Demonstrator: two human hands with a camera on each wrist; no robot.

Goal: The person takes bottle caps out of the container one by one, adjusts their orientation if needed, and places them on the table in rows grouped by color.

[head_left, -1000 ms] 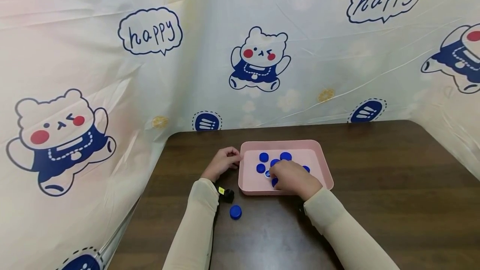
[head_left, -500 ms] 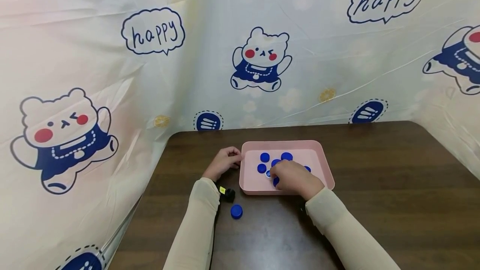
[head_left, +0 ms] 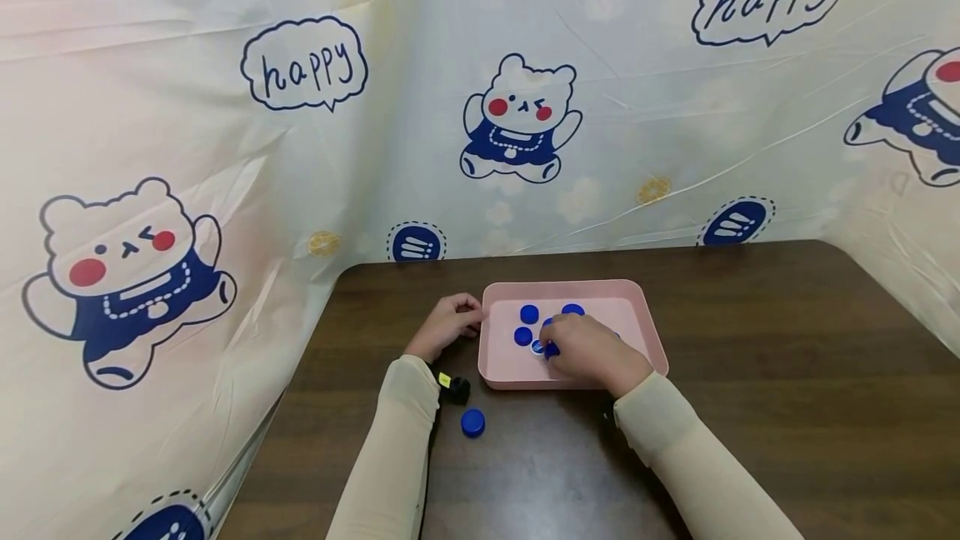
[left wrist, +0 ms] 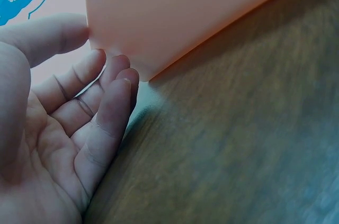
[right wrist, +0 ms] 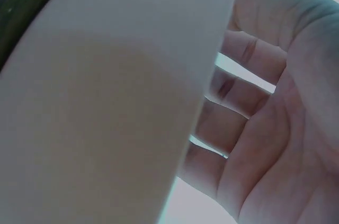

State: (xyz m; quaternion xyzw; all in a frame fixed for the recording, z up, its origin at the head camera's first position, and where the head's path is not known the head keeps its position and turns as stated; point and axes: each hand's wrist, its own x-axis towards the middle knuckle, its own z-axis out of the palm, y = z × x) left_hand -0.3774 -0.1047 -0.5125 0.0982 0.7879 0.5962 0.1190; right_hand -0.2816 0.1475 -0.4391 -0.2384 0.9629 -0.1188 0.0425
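Note:
A pink tray (head_left: pixel 645 332) lies on the table with several blue bottle caps (head_left: pixel 529 314) in it. The left hand (head_left: pixel 447 326) is at the tray's left side; in the left wrist view its thumb and loosely bent fingers touch the outer wall. Over the tray, the right hand (head_left: pixel 592 348) reaches down, its fingertips around a blue bottle cap (head_left: pixel 552 351). Beside those fingertips is a small round piece (head_left: pixel 537 347) in white and blue. In the right wrist view the tray wall hides the curled fingers' tips. The right hand covers part of the tray.
One more blue cap (head_left: pixel 472 423) lies on the brown table (head_left: pixel 750 407), in front of the tray. A black device (head_left: pixel 456 391) with a yellow label sits at the left wrist. Behind the table hangs a printed curtain (head_left: pixel 420 107).
The blue cap at the right fingertips has shifted slightly away from the person, closer to the white-and-blue piece. The right hand has moved slightly with it. The left hand stays at the tray.

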